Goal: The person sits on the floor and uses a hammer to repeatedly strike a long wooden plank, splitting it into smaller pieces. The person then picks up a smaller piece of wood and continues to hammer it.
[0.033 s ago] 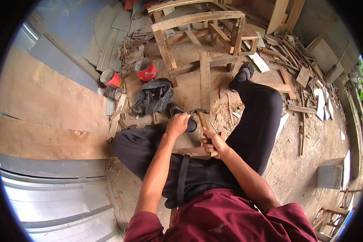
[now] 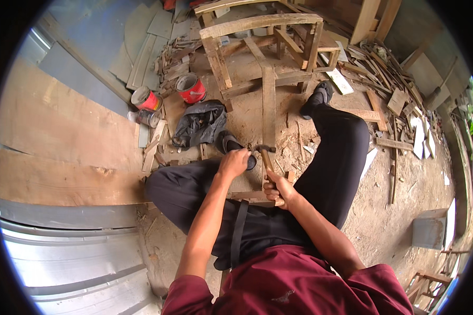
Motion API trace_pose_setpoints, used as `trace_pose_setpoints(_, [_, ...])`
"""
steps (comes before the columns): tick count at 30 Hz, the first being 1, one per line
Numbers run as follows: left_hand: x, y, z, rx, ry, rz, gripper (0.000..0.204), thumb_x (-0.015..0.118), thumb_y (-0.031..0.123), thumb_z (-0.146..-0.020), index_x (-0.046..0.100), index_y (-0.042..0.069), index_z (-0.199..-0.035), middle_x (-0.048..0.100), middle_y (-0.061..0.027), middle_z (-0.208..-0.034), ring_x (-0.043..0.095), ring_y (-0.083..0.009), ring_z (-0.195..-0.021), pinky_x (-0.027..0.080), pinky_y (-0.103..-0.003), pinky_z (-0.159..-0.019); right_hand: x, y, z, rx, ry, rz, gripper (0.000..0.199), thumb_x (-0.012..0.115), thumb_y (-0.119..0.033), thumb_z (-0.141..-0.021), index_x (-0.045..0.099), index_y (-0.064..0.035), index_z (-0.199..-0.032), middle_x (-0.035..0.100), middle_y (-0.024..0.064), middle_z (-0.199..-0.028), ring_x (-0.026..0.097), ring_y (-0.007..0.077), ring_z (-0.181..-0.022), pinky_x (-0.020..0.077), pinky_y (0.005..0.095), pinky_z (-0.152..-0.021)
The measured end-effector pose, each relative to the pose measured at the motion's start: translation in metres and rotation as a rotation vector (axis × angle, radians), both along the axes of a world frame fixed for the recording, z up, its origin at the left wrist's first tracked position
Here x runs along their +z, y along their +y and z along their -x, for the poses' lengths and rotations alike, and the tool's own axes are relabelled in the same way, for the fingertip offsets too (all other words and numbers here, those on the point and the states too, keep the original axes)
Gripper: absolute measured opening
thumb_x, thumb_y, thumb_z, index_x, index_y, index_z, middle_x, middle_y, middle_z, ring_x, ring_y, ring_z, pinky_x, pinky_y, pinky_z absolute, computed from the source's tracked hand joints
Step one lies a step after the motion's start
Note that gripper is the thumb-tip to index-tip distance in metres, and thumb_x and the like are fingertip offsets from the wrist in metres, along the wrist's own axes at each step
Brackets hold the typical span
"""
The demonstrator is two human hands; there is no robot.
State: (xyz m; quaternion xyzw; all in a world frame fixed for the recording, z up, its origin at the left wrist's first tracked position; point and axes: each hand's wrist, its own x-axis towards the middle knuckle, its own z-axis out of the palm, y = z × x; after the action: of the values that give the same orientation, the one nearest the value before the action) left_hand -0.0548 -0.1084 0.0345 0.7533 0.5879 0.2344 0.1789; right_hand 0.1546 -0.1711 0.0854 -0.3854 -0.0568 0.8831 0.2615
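My right hand (image 2: 279,190) is wrapped round the wooden handle of a hammer (image 2: 268,161), whose dark head lies over a long wooden bar (image 2: 268,113). Just left of the hammer head, my left hand (image 2: 233,164) is closed, its fingertips pinched together near the bar's edge. Whatever sits between those fingertips is too small to make out. The bar runs away from me toward a rough wooden frame (image 2: 261,24) with a curved top rail. A short crosspiece (image 2: 252,196) lies at the bar's near end, between my legs.
Red paint cans (image 2: 191,88) and a black plastic bag (image 2: 201,123) stand to the left. Wide wooden boards (image 2: 68,178) fill the left side. Scrap wood (image 2: 399,100) is heaped at the right, with a grey container (image 2: 429,231) nearer. Shavings litter the floor.
The hammer head has come slightly nearer to me and to the right. My left hand has hardly moved, and the whole view has shifted a little.
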Motion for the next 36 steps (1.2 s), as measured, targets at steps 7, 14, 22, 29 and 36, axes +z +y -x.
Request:
trace_pose_setpoints(7, [-0.029, 0.020, -0.047, 0.104, -0.018, 0.214, 0.014, 0.057, 0.010, -0.084, 0.068, 0.001, -0.086, 0.066, -0.0262, -0.081, 0.067, -0.0414, -0.079, 0.054, -0.049, -0.071, -0.026, 0.014, -0.012, -0.055, -0.375, -0.004, 0.035, 0.051, -0.044, -0.100, 0.045, -0.0106, -0.092, 0.036, -0.0039, -0.063, 0.031, 0.0079, -0.044, 0.0290, 0.0264, -0.040])
trace_pose_setpoints(14, [-0.058, 0.030, -0.073, 0.104, -0.085, 0.361, 0.018, 0.057, 0.017, -0.088, 0.066, 0.002, -0.086, 0.066, -0.0237, -0.080, 0.065, -0.0427, -0.079, 0.051, -0.050, -0.069, -0.041, 0.008, -0.009, -0.052, -0.686, -0.056, 0.044, 0.050, -0.050, -0.099, 0.046, -0.0064, -0.099, 0.039, -0.0019, -0.062, 0.034, 0.0092, -0.043, 0.0324, 0.0286, -0.040])
trace_pose_setpoints(22, [-0.076, 0.057, -0.045, 0.021, -0.294, 0.321, 0.027, 0.049, 0.023, -0.096, 0.061, 0.001, -0.086, 0.065, -0.0209, -0.082, 0.064, -0.0371, -0.072, 0.050, -0.045, -0.064, -0.030, 0.036, -0.001, -0.030, -0.632, -0.029, 0.042, 0.047, -0.046, -0.100, 0.048, -0.0045, -0.101, 0.037, -0.0020, -0.060, 0.033, 0.0087, -0.041, 0.0315, 0.0279, -0.036])
trace_pose_setpoints(29, [-0.100, 0.084, 0.008, 0.307, -0.654, 0.316, 0.030, 0.055, 0.028, -0.097, 0.061, -0.002, -0.092, 0.063, -0.0165, -0.079, 0.061, -0.0234, -0.072, 0.046, -0.037, -0.065, -0.052, 0.068, -0.015, -0.029, -1.018, -0.304, 0.036, 0.048, -0.040, -0.102, 0.047, -0.0053, -0.093, 0.042, -0.0014, -0.059, 0.039, 0.0104, -0.040, 0.0340, 0.0296, -0.036])
trace_pose_setpoints(36, [-0.120, 0.082, 0.005, 0.317, -0.603, 0.480, 0.022, 0.059, 0.022, -0.094, 0.061, 0.000, -0.093, 0.064, -0.0167, -0.081, 0.062, -0.0258, -0.072, 0.047, -0.037, -0.065, -0.072, 0.140, -0.026, 0.227, -1.369, -0.382, 0.044, 0.049, -0.038, -0.100, 0.051, 0.0022, -0.082, 0.054, 0.0118, -0.057, 0.058, 0.0208, -0.044, 0.0443, 0.0375, -0.041])
